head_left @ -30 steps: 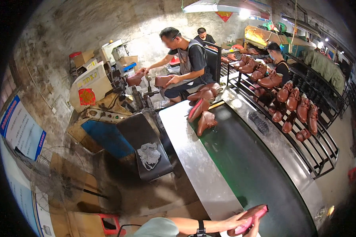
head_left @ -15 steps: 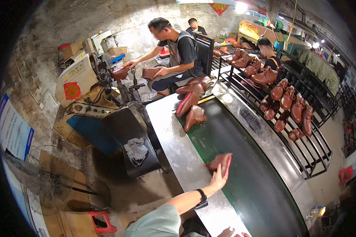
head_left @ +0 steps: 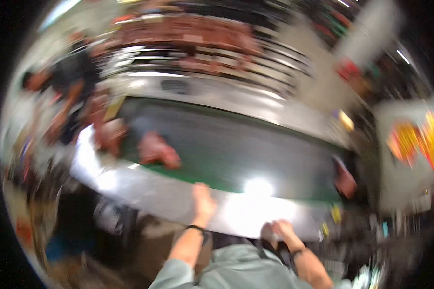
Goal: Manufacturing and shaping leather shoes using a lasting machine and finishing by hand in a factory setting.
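Note:
Motion smears the whole picture. My left hand [head_left: 203, 202] reaches over the near metal edge [head_left: 149, 185] of the conveyor, fingers stretched forward, with nothing visible in it. Ahead and to its left, a brown shoe [head_left: 158, 150] lies on the dark green belt [head_left: 217, 139], apart from the hand. My right hand [head_left: 283, 228] is low at the near edge, beside a dark brownish shape [head_left: 268, 232] too blurred to name. Its fingers are smeared, so I cannot tell whether it grips that shape.
More brown shoes [head_left: 111, 137] stand at the belt's left end, and a dark reddish-brown shoe [head_left: 345, 178] lies at its right end. Behind the belt is a rack [head_left: 217, 62] with several shoes. A co-worker [head_left: 72, 72] sits at the far left. A chair with a cloth [head_left: 108, 214] is at lower left.
My view has swung to the right. My left hand has let go of the shoe and drawn back toward me; the shoe now lies on the belt. My right hand has come further into view.

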Available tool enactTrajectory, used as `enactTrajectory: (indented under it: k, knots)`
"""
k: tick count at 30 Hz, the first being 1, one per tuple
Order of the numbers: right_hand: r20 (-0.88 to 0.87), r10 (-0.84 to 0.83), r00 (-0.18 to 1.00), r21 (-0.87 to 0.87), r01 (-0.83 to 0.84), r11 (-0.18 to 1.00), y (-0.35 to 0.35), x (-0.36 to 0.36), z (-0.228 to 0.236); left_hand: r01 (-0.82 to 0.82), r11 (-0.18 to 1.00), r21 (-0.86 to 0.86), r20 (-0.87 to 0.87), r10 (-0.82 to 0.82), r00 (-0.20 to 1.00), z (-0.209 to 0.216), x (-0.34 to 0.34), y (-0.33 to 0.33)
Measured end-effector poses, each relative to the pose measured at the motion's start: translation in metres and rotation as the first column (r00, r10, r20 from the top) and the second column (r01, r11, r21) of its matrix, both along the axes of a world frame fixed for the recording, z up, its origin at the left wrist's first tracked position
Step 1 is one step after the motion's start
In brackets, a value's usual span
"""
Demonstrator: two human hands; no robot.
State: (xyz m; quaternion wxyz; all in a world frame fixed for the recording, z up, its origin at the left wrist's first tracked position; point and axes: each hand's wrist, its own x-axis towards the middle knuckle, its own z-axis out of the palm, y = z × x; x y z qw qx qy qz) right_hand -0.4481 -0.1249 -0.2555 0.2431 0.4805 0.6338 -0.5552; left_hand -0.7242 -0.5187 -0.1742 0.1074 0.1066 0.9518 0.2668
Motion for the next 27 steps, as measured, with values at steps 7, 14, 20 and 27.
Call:
enactTrajectory:
  k: [7,14,20,27]
  knots:
    - [0.022,0.030,0.999,0.466,-0.037,0.884,-0.060,-0.014,0.152,0.236,0.964,-0.124,0.035,-0.234,0.972,0.013,0.047,-0.004]
    - [-0.209,-0.231,0.950,0.595,0.311,0.741,0.007,0.021,0.144,0.326,0.898,-0.296,0.109,-0.307,0.945,0.028,0.053,0.004]
    - [-0.418,-0.235,0.877,0.834,0.474,0.284,0.200,-0.005,0.178,0.303,0.941,-0.153,0.013,-0.304,0.953,0.064,0.062,0.065]
    - [-0.300,-0.169,0.939,0.710,0.339,0.617,0.392,-0.020,0.206,0.585,0.805,0.096,0.107,-0.593,0.798,0.133,0.122,0.236]
